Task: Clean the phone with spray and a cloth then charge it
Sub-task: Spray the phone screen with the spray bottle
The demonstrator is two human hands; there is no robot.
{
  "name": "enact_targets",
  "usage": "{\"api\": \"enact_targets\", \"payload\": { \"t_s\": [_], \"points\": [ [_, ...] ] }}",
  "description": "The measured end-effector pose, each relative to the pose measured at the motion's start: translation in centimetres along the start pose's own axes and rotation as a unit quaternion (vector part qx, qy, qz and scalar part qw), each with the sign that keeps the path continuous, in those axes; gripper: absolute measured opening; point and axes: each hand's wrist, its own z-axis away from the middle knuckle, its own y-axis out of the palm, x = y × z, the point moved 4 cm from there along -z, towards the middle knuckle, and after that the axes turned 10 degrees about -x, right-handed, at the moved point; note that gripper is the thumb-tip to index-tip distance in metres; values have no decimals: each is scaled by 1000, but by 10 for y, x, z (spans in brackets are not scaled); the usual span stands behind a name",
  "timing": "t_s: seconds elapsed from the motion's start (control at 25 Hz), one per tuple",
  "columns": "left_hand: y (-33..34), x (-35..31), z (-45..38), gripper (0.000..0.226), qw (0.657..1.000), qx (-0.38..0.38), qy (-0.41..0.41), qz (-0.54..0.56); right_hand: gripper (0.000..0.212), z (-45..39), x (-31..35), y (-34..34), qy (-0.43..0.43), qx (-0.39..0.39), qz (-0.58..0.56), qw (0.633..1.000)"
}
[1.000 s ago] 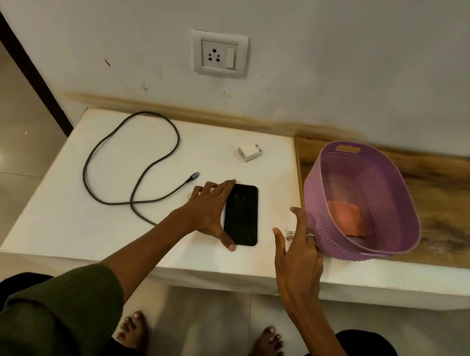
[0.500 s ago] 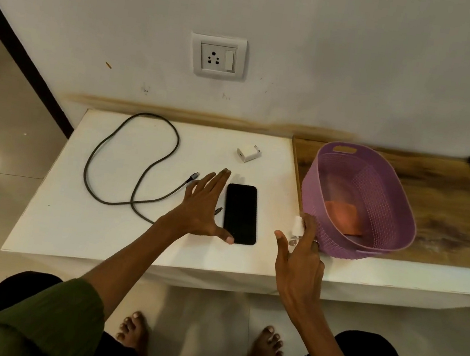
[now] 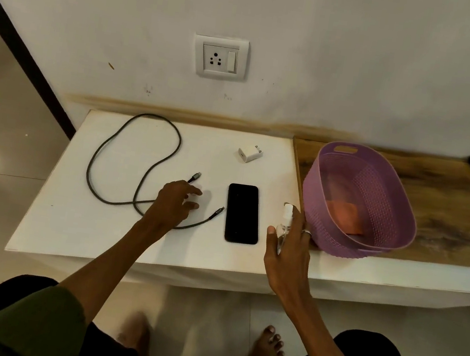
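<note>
Item: bare feet [image 3: 268, 344] on tiled floor, nearest the viewer, below the worktop edge. Item: right hand [image 3: 289, 247], raised over the near right part of the white worktop [image 3: 69, 214], fingers [image 3: 271, 232] curled about a small clear spray bottle [image 3: 285, 225] with a white nozzle at top; a ring on one finger. Item: left hand [image 3: 175, 204], palm down on the worktop left of the phone, fingers loosely bent and slightly parted, holding nothing, lying over the cable. Item: phone [image 3: 242, 213], black, flat, screen dark, between the two hands and touching neither. Item: charging cable [image 3: 126, 161], dark, in a loose loop on the left half of the worktop, one plug end just beside the phone's left edge, the other near the left fingertips. Item: purple basket [image 3: 400, 208], right, on the wooden section, with an orange cloth [image 3: 342, 215] inside. Item: white charger adapter [image 3: 249, 153], further back, apart from the phone. Item: wall socket [image 3: 219, 57], with switch, on the wall above the worktop.
</note>
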Motion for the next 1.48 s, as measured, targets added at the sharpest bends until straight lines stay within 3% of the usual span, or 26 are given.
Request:
{"api": "enact_targets", "payload": {
  "t_s": [0.24,0.56,0.68,0.8,0.96,1.12,1.32,1.48],
  "points": [
    [-21,-18,-1,19,992,-75,-19,100,56,-15,16,4,5,19,-42,999],
    [-76,-118,-4,17,949,-144,49,276,59,-33,65,28,41,47,-113,992],
    [-89,-148,-1,19,930,-132,60,337,56,-34,87,33,46,75,-130,988],
    [-102,-158,7,20,931,-135,87,329,53,-33,106,27,-18,50,-116,992],
    [-116,-158,16,21,935,-143,110,306,54,-24,116,21,-20,54,-126,990],
    [-122,-154,20,20,931,-136,76,331,57,-21,123,14,-20,46,-145,988],
    [-119,-161,30,21,931,-108,82,338,38,-21,136,6,-28,46,-158,986],
    [-120,-154,28,17,923,-44,20,382,29,-20,151,-1,15,43,-216,975]
  ]
}}
